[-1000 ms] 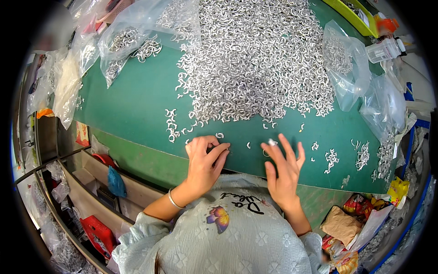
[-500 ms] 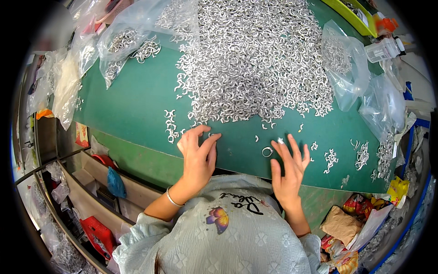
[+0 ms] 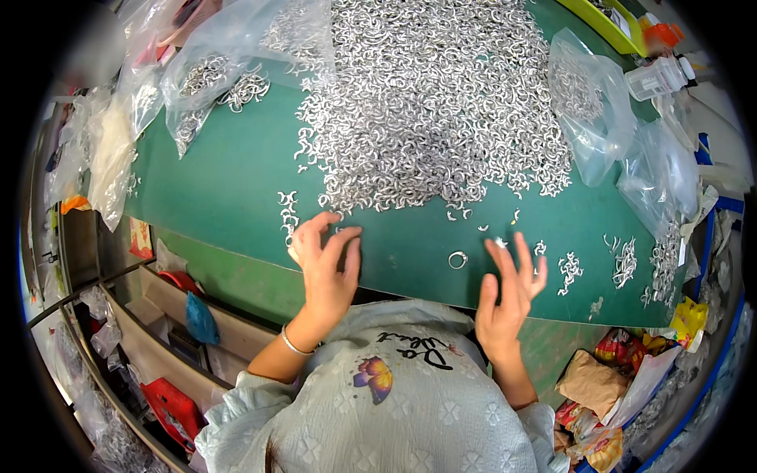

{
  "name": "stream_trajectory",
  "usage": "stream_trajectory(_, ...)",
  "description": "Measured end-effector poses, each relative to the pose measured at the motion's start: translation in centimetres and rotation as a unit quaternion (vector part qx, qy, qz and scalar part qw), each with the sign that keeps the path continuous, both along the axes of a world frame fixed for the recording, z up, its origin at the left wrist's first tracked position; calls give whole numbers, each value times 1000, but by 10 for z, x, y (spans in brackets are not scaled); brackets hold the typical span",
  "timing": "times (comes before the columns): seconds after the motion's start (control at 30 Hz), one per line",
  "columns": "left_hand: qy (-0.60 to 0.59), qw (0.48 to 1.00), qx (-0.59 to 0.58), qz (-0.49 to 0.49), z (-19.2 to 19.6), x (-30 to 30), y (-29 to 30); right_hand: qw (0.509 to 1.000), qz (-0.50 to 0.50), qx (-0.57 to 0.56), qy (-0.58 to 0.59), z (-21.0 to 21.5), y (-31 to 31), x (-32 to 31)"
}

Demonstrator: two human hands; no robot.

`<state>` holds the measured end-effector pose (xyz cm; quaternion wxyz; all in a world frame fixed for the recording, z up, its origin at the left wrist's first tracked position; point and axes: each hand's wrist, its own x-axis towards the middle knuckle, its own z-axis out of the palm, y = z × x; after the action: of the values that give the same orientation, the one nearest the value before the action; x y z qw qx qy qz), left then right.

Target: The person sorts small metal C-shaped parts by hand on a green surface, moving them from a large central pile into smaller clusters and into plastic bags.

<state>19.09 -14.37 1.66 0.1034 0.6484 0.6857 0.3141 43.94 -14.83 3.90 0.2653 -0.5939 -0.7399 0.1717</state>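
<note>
In the head view, the left hand [image 3: 325,256] hangs over the near edge of the green flat-topped bench [image 3: 213,181], its fingers bent and thumb near the index finger; I cannot tell whether a small piece is pinched there. The right hand [image 3: 511,296] is released, fingers spread and slightly blurred, with something pale at 1 fingertip.

Between the 2 hands, nearer the right, 1 round silver metal ring [image 3: 464,258] lies on the bench, touched by neither. Just beyond the right fingertips sits 1 small curved silver piece [image 3: 483,228].

Ahead of both hands spreads a broad heap of curved silver metal pieces [image 3: 434,110]. A loose silver cluster [image 3: 288,206] lies just beside the left fingers; to the right hand's right are a small silver pile [image 3: 569,272] and a narrow silver pile [image 3: 624,262]. Farther out, a clear plastic bag [image 3: 611,146] lies ahead and right of the right hand.
</note>
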Motion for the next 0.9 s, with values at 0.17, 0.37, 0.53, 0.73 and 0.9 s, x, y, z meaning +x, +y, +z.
stream_trajectory(0.17, 23, 1000, 9, -16, 3, 8, 3, 999, 25, -23, 36, -11, 6, -19)
stream_trajectory(0.37, -21, 999, 38, -28, 1, 1, 0, 997, -76, 18, -8, -13, -4, 8)
stream_trajectory(0.53, -86, 990, 25, -105, 8, 26, 6, 999, -40, -27, -15, -9, 2, -2)
stream_trajectory(0.73, -70, 991, 20, -110, 5, 23, 6, 989, -136, -9, -63, -13, -14, 22)
stream_trajectory(0.9, -78, 987, 29, -136, 6, 35, 12, 997, -58, -41, -19, -6, -9, 7)
